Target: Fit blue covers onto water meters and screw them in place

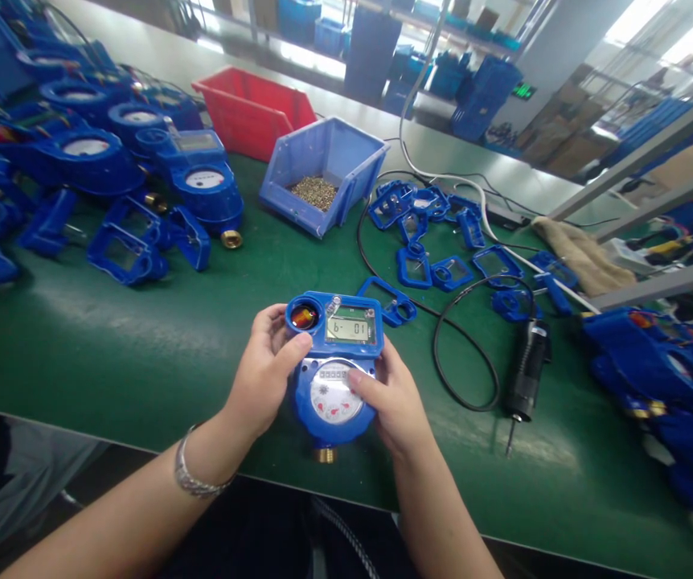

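A blue water meter (335, 430) with a white dial and a brass fitting at its near end is held between both hands near the table's front edge. Its small display reads something like "b- 01". My left hand (268, 370) grips the upper left side, thumb beside the round dark opening. My right hand (398, 398) clasps the right side, its thumb lying over the dial's edge. Just behind the meter lies a loose blue frame (403, 310). Fingers beneath the meter are partly hidden.
More blue meters (205, 181) and covers crowd the left; others (678, 362) stand at right. A blue bin (346, 157) holds small brass-coloured screws, beside a red bin (243, 112). A black electric screwdriver (527, 370) with a cable lies right, near scattered blue frames (452, 273).
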Demonstrator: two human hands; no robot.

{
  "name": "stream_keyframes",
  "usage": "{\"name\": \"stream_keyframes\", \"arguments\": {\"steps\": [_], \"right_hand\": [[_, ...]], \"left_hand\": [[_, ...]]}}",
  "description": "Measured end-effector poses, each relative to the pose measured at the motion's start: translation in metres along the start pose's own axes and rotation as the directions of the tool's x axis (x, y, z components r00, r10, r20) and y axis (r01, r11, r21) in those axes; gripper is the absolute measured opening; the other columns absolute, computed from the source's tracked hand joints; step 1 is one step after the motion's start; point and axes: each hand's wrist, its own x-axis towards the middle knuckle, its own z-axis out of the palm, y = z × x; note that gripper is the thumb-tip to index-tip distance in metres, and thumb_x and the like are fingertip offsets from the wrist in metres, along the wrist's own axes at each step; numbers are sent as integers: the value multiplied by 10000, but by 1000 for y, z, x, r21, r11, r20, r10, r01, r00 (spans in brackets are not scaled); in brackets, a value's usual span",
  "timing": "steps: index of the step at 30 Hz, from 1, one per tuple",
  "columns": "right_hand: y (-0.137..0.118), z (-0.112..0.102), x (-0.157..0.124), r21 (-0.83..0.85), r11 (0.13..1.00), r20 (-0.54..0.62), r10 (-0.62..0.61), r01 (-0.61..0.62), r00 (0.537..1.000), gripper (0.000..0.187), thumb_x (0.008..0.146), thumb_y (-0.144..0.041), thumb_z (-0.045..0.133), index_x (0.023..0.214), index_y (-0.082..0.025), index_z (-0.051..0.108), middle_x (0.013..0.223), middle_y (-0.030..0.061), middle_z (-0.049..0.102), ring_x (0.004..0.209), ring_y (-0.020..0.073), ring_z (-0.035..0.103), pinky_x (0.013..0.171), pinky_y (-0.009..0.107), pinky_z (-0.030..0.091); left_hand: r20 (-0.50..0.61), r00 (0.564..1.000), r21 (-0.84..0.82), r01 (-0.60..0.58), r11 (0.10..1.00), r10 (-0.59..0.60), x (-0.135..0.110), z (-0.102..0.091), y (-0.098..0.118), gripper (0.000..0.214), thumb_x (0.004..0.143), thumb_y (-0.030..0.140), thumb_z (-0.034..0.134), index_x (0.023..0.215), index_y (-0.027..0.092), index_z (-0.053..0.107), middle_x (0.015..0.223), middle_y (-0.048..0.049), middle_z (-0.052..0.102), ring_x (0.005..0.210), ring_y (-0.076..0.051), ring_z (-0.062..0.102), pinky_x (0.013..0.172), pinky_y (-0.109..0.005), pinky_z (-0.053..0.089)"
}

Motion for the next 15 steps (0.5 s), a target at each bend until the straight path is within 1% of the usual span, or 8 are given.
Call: {"name": "stream_keyframes", "arguments": {"steps": [4,6,8,11,15], "right_hand": [[0,-3,2,-4,1000,34,25,-24,999,787,665,-256,771,1361,-238,405,1276,65,562,1181,287,530,1037,471,407],[0,-3,4,2,999,47,40,-40,998,800,668,-243,773,1371,-238,391,1275,67,563,1185,286,527,1046,480,393],[-1,-2,5,3,999,39,50,-50,998,814,670,-236,772,1382,-238,378,1281,66,558,1192,284,521,1053,486,383],[-2,-1,6,-7,998,24,60,-60,998,853,657,-245,777,1401,-238,358,1281,70,558,1194,284,519,1048,485,390],[-1,-1,9,-23,997,18,71,-70,997,868,629,-265,790,1391,-223,376,1274,81,563,1169,292,538,1035,487,404]], "left_hand": [[-19,998,-54,67,996,-68,0,-3,2,675,615,325,762,1181,175,425,1216,-110,558,1147,-266,543,1030,-445,405],[-2,996,-74,86,994,-86,1,-5,4,698,601,286,765,1203,161,434,1218,-113,567,1158,-265,538,1047,-437,388],[66,993,-97,99,990,-93,2,-6,7,653,614,269,745,1193,148,468,1208,-110,589,1142,-262,554,1038,-416,400],[175,978,-129,138,982,-114,4,-7,9,556,641,268,712,1146,131,524,1159,-110,633,1079,-277,599,977,-413,454],[191,974,-160,156,975,-125,5,-7,8,509,639,238,705,1111,123,551,1117,-110,661,1056,-289,615,944,-420,480]]}}
